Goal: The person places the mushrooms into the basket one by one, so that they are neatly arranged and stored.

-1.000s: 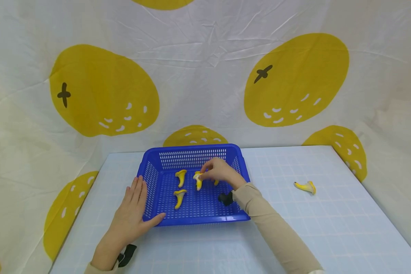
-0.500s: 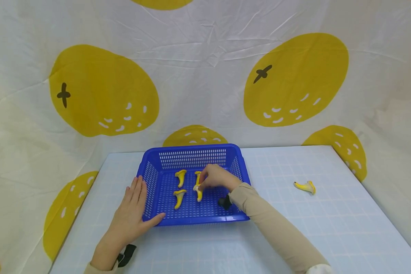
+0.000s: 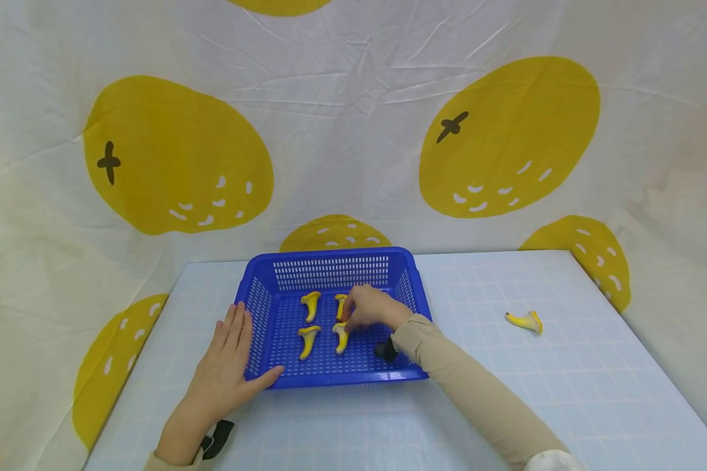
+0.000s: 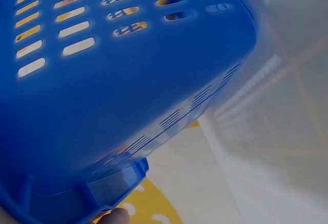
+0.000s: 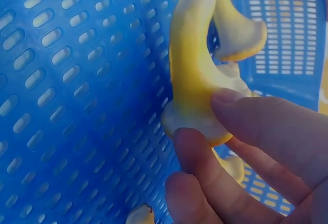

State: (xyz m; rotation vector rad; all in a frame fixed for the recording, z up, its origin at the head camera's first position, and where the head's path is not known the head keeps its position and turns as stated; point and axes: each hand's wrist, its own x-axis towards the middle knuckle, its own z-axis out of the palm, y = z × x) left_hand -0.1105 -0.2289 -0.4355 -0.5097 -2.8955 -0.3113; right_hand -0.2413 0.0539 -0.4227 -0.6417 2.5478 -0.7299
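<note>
A blue plastic basket (image 3: 347, 378) with slotted walls holds several yellow-and-white mushrooms. My right hand (image 3: 370, 307) reaches inside and pinches one mushroom (image 5: 190, 70) near its flared cap, between thumb and fingertips. In the head view that mushroom's stem points toward the basket's front. Just beyond it lies another mushroom (image 3: 340, 303), partly covered by the hand. To the left are a rear mushroom (image 3: 311, 305) and a front mushroom (image 3: 309, 342). My left hand (image 3: 222, 366) rests with straight fingers along the basket's left side, thumb over the front left corner.
One loose mushroom (image 3: 525, 322) lies on the checked pale blue tabletop (image 3: 571, 392), right of the basket. A white cloth (image 3: 353, 163) printed with big yellow fruit hangs behind the table. Black wrist cameras show under both wrists.
My right hand has brought the pinched mushroom toward the basket's front, from over the rear mushroom to a spot in front of it. The left hand and basket stay put.
</note>
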